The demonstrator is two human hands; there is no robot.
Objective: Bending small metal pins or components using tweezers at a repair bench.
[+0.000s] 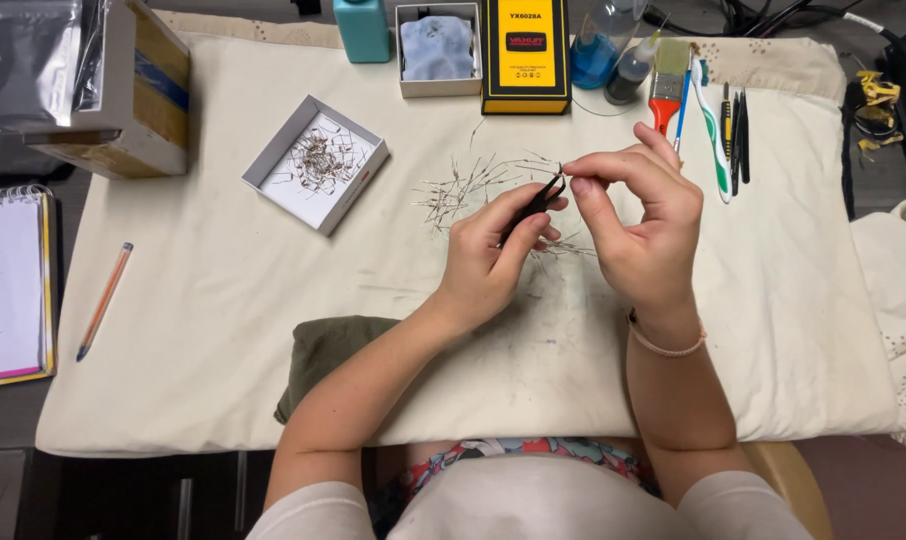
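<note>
Two bare hands meet over the middle of a cream cloth that covers the worktable, probably to keep small parts from rolling or bouncing away. Nearest the person, a folded olive-green cloth lies under the left forearm, seemingly as a cushion against the table edge. The left hand is closed around black tweezers, tips pointing up and away toward the other hand. The right hand has thumb and forefinger pinched together on a thin wire-legged component, held level at the tweezer tips so the fine tool can work on its lead; whether the tweezers actually grip the wire is too small to tell.

Just beyond and beneath the hands, a loose scatter of similar wire-legged components is spread on the cloth, within easy reach. Farther left, a shallow white cardboard tray holds another batch, kept apart from the loose ones. An orange pencil and a spiral notebook sit at the left edge. Along the far edge stand a teal bottle, a small box with a blue cloth, a yellow-and-black device, a red-handled brush and a green-and-white toothbrush, parked out of the way.
</note>
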